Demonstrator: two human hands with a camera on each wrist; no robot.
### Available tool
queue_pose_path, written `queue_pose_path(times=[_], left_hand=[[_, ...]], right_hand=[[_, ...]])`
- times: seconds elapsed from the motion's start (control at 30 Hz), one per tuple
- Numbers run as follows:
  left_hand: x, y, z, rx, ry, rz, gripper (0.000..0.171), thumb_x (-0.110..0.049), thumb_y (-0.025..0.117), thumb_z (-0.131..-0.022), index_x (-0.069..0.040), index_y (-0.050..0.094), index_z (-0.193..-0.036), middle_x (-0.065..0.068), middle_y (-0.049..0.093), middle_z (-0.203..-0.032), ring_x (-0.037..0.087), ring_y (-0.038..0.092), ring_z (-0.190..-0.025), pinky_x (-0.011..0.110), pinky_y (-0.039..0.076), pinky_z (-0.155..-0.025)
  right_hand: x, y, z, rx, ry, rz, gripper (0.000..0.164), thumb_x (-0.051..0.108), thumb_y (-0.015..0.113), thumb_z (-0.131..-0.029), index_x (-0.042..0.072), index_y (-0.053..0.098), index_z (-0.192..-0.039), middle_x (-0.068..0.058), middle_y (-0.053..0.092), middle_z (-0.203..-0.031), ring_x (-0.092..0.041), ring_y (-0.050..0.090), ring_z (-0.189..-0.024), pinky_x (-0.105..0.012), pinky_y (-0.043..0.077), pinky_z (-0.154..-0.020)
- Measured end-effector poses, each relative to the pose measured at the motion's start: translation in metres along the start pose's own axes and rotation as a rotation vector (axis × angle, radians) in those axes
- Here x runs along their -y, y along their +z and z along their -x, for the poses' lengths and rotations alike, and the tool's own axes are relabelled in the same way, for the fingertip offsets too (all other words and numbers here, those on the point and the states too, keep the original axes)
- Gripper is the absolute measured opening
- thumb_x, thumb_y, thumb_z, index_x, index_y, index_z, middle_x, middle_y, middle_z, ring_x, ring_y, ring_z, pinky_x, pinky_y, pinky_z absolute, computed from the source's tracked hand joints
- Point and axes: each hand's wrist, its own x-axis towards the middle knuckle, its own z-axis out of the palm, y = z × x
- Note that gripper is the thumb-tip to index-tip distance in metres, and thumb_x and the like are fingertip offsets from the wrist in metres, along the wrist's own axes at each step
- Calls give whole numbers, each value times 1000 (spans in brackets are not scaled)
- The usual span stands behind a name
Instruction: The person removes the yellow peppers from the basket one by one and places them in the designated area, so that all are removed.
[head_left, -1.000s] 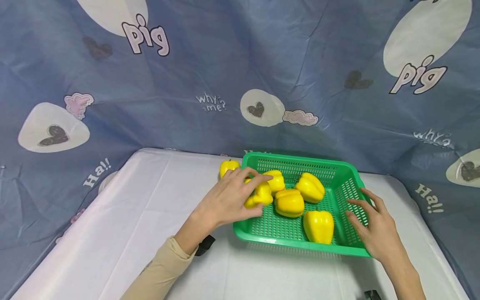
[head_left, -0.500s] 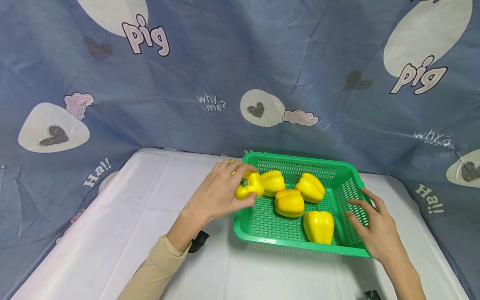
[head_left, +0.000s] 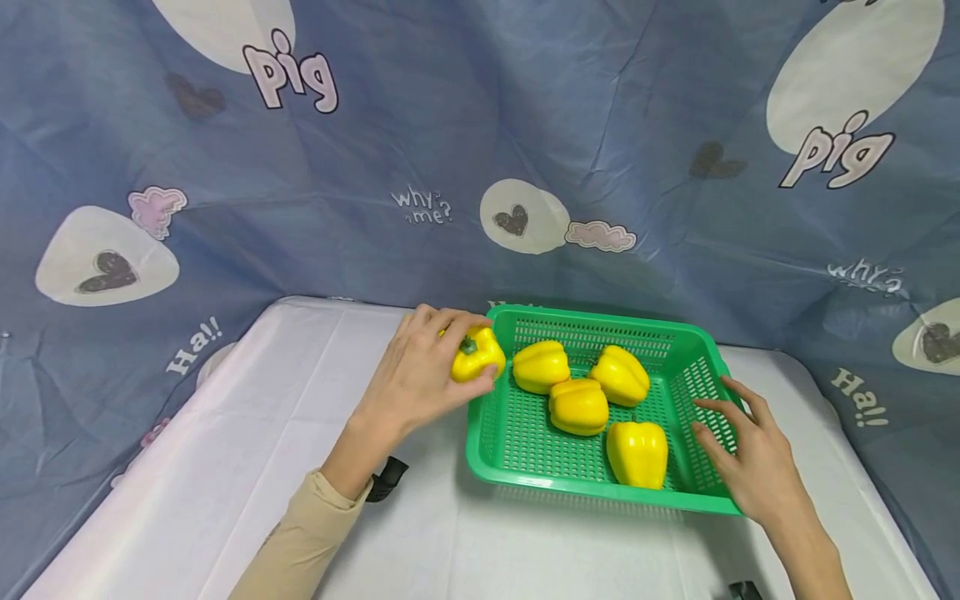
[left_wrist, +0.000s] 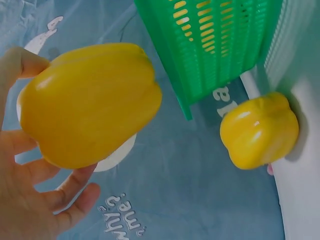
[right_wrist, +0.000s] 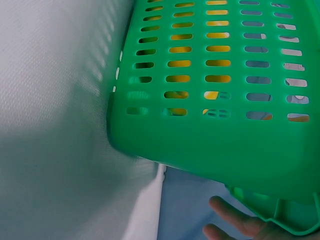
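My left grip (head_left: 420,367) curls part-open around a yellow pepper (head_left: 480,357) beside the left end of a green basket (head_left: 585,490), my right grip (head_left: 757,467) hangs loosely spread by its right end, and the blue cloth (head_left: 420,125) reads "pig", "why me?", "why?" and "Ha!!"

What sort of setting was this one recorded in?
Probably a staged recording area: a white-covered table before a blue printed cloth backdrop, with a green plastic basket holding yellow bell peppers.
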Motion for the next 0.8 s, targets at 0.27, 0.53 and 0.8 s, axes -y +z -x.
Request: queue_pose_path(times=[0.27,0.53,0.8], left_hand=[[16,1,3,-12,-63,-74,51,-50,79,-91,-21,74,-132,8,77,-123,32,60,-101,43,46,-87],[29,4,6,27,-131,-76,53,-47,79,-91,-18,73,-135,12,75,-128,37,65,-105,48,50,-90],[38,6,9,65,-205,-22,59,-38,89,-87,-13,72,-137,20,63,-124,41,64,-106,53,53,-95]], right_hand=[[0,1,0,-3,6,-3,35,25,66,-108,6,69,-137,-26,36,-169,-64,52,-130,-79,46,-92],[0,0,1,1,10,-7,35,25,66,-108,6,68,-137,-26,35,-169,-65,52,-130,-79,46,-92],[-1,1,0,1,6,-8,35,25,66,-108,6,68,-137,-25,35,-170,-65,52,-131,-79,45,-92]])
